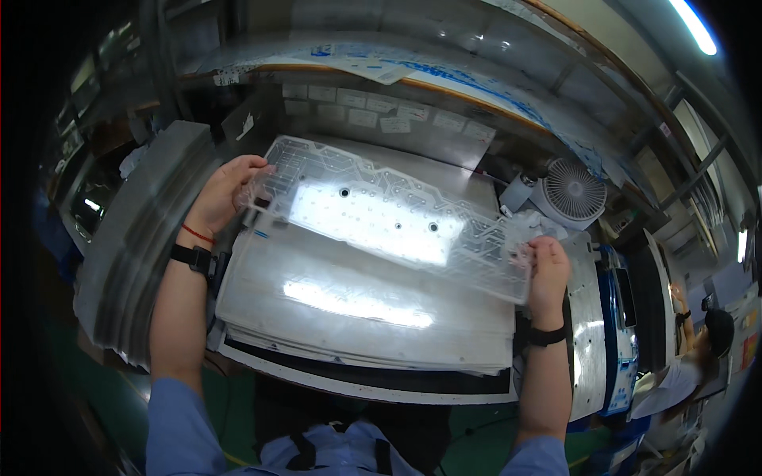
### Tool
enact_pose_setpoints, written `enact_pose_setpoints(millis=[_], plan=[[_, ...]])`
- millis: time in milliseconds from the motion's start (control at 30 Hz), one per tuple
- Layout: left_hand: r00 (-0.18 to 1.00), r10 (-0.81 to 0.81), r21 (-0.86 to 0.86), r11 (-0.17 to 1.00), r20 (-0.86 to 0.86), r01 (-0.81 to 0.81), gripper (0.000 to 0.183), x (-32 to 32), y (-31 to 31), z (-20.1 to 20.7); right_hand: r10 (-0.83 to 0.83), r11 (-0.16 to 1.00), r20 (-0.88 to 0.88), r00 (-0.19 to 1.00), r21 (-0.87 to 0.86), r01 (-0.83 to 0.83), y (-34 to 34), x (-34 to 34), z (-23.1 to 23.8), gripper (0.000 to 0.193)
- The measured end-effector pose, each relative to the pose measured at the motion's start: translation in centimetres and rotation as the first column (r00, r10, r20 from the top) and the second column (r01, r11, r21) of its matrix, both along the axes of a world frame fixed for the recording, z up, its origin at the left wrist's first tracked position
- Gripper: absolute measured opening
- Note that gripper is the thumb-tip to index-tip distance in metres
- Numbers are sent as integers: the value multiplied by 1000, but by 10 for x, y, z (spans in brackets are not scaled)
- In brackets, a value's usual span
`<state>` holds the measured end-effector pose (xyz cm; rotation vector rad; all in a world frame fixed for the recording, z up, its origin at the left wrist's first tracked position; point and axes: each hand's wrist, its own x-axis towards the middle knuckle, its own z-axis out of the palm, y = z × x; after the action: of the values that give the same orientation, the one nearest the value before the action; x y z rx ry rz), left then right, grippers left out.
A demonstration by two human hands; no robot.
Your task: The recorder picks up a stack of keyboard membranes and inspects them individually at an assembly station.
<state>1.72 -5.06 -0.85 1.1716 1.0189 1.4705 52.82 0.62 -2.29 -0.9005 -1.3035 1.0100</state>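
Note:
A clear keyboard membrane sheet (373, 230) with fine circuit lines and small dark-rimmed holes is stretched between my hands, tilted down to the right. My left hand (225, 194) pinches its left end, thumb and fingers closed on the edge. At the opposite end, my right hand (548, 274) is closed on the right edge. Beneath the membrane lies a stack of translucent sheets (349, 333) on the table, with bright light reflected off its top. Some of the membrane's outline blurs into the sheets behind it.
Tall grey stacked sheets (143, 246) stand to the left. A round white fan (573, 190) sits at the back right, near a blue-edged device (619, 333). Overhead runs a shelf (429, 83) with a wooden edge. Another person (686, 365) works at the far right.

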Motion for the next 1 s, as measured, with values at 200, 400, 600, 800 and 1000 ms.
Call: enact_pose_setpoints(millis=[200, 400, 600, 800, 1000], plan=[[970, 54, -94, 993, -237, -78, 29, 13, 8, 17, 22, 1000, 8, 1000, -9, -22, -4, -7, 4, 36], [973, -15, -121, 993, -230, -13, 22, -2, 30, 0, 28, 998, 86, 996, -50, -24, 4, -1, -6, 34], [963, -185, -239, 961, -197, 136, 14, -7, 36, -19, -14, 999, 112, 994, -37, 18, 2, -4, -6, 31], [970, -110, -249, 967, -216, 54, 13, -6, 31, -21, 28, 999, 158, 987, -34, -23, -2, -5, -4, 35], [1000, -29, -176, 984, 4, 29, 24, -18, 36, -30, 3, 1000, 192, 981, -23, 1, 4, -5, -5, 40]])
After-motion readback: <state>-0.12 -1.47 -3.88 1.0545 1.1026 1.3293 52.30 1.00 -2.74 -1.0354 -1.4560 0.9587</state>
